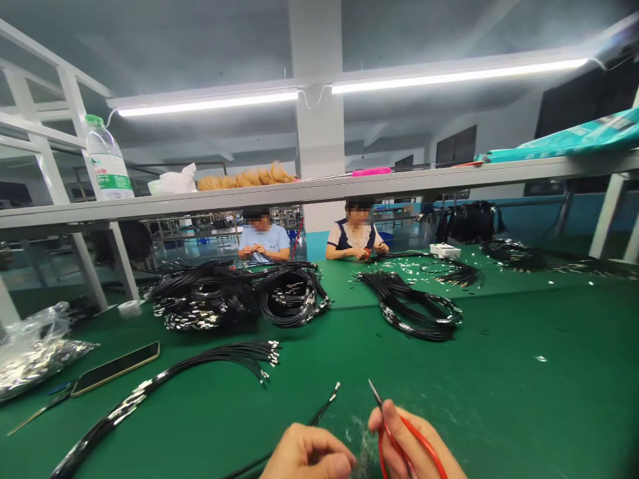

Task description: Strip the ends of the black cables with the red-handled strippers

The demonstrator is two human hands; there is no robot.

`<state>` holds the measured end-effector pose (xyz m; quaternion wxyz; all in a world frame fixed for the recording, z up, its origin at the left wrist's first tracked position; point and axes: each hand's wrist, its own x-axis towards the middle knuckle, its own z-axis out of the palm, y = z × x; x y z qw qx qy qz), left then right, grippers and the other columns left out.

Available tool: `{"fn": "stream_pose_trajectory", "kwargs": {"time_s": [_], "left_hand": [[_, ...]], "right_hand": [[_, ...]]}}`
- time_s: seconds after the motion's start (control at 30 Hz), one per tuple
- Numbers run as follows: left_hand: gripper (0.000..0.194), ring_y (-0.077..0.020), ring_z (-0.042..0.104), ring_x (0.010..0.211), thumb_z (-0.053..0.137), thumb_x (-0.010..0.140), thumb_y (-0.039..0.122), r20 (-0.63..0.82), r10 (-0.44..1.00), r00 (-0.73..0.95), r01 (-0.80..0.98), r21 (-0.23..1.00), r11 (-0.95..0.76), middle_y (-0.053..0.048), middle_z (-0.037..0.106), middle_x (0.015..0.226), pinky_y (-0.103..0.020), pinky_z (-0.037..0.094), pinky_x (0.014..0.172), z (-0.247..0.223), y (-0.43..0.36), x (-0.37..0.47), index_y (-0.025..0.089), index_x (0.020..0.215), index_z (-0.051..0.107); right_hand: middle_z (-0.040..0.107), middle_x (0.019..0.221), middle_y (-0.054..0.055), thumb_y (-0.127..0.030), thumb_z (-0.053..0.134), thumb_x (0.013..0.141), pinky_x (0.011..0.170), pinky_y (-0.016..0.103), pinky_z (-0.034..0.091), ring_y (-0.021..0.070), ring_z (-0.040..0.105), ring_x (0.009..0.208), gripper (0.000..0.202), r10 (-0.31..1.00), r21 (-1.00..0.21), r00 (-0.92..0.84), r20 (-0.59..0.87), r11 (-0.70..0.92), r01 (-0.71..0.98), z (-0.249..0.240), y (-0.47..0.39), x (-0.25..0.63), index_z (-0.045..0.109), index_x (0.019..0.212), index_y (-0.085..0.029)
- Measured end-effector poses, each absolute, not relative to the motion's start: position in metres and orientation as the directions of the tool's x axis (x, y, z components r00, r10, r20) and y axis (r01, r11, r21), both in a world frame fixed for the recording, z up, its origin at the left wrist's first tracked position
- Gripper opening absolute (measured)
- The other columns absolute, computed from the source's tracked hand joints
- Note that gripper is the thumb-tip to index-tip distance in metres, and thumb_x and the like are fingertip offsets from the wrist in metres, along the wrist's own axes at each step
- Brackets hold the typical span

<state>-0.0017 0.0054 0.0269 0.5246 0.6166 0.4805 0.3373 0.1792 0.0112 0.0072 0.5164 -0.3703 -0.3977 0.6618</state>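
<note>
Near the bottom centre, my left hand (pixel 309 454) is closed, its thumb and fingers pressed together. What it pinches is too small to make out. A black cable (pixel 319 414) with a silver tip runs behind that hand. To its right, my right hand (pixel 417 442) holds red-handled scissors (pixel 427 447), with the blades pointing up and to the left. On the green table (pixel 499 386), a bundle of black cables (pixel 164 376) with silver connectors lies at the left.
Cable coils (pixel 294 299) and a large cable pile (pixel 200 299) sit farther back, beside another loop (pixel 419 313). A phone (pixel 117 367) and plastic bag (pixel 37 352) lie left. A shelf (pixel 309 193) spans above; two people sit opposite.
</note>
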Motion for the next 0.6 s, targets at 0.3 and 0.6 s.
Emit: {"fn": "stream_pose_trajectory", "kwargs": {"time_s": [0.3, 0.6], "left_hand": [[0.018, -0.0228, 0.058, 0.091, 0.058, 0.076, 0.01, 0.253, 0.967, 0.031, 0.934, 0.338, -0.118, -0.003, 0.063, 0.091, -0.032, 0.045, 0.075, -0.003, 0.022, -0.011, 0.022, 0.088, 0.063], [0.021, -0.0184, 0.059, 0.084, 0.042, 0.089, 0.011, 0.427, 0.903, 0.054, 0.899, 0.372, -0.23, -0.002, 0.062, 0.087, -0.028, 0.044, 0.073, -0.003, 0.018, -0.009, 0.022, 0.088, 0.06]], "right_hand": [[0.04, 0.031, -0.011, -0.067, 0.061, 0.067, 0.026, 0.014, 0.024, 0.0045, 0.032, 0.024, 0.049, 0.982, -0.917, -0.159, -0.101, -0.154, -0.369, 0.009, 0.015, 0.173, 0.053, 0.073, -0.019], [0.046, 0.039, -0.011, -0.061, 0.071, 0.059, 0.03, 0.014, 0.025, 0.0042, 0.038, 0.03, 0.048, 0.996, -0.965, -0.061, -0.065, -0.078, -0.25, 0.013, 0.014, 0.175, 0.056, 0.075, -0.019]]}}
